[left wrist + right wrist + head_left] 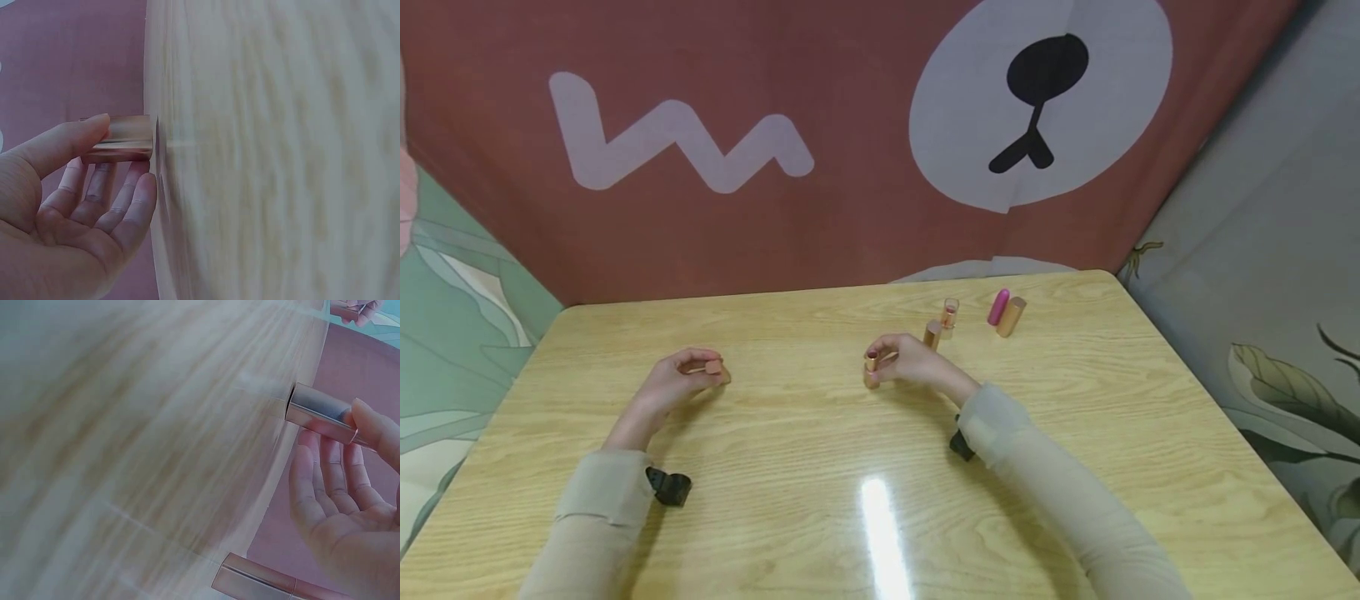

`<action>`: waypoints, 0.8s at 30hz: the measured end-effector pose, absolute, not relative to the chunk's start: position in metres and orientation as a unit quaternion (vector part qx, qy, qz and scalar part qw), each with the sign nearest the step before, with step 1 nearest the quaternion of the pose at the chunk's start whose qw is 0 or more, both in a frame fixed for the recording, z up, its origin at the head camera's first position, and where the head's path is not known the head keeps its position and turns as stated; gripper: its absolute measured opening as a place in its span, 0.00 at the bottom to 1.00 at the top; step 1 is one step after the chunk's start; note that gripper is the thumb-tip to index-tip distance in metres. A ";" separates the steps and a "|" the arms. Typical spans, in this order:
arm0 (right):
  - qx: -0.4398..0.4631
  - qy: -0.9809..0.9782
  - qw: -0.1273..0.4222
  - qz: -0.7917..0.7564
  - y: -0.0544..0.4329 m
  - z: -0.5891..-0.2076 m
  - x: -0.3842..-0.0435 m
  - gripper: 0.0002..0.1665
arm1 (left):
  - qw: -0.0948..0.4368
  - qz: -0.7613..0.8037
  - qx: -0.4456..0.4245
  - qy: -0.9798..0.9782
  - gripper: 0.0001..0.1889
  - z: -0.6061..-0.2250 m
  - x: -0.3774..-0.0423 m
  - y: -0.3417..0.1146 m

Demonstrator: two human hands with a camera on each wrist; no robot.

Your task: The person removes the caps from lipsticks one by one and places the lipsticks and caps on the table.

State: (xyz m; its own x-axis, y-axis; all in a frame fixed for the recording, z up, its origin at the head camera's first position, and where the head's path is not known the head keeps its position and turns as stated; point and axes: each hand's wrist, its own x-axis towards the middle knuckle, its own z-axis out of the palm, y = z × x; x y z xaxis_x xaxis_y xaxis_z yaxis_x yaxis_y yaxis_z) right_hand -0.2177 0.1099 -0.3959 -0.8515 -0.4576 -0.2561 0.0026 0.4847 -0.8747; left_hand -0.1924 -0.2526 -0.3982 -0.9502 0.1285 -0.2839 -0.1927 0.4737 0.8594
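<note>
My left hand (673, 383) is at the left of the table, pinching a short rose-gold lipstick cap (122, 139) between thumb and fingers. In the left wrist view its end is at the table surface. Near the table's middle my right hand (910, 360) grips an uncapped gold lipstick (871, 375), which stands upright with its top pointing up. The right wrist view shows the thumb and fingers around the upper part of this lipstick tube (319, 414), its base at the table.
Just behind my right hand stands another rose-gold tube (932, 334). Farther back are a clear-topped lipstick (950, 314), a magenta tube (997, 307) and a gold tube (1011, 317). A red-brown cloth (850, 233) hangs along the table's far edge.
</note>
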 end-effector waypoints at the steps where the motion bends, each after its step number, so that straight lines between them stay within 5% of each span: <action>1: -0.139 0.827 0.236 -0.492 0.110 -0.396 -0.217 0.22 | 0.158 0.517 -0.018 0.841 0.28 -0.399 -0.193 -0.253; 24: -0.134 0.836 0.203 -0.492 0.127 -0.377 -0.210 0.24 | 0.172 0.555 -0.010 0.814 0.27 -0.403 -0.193 -0.252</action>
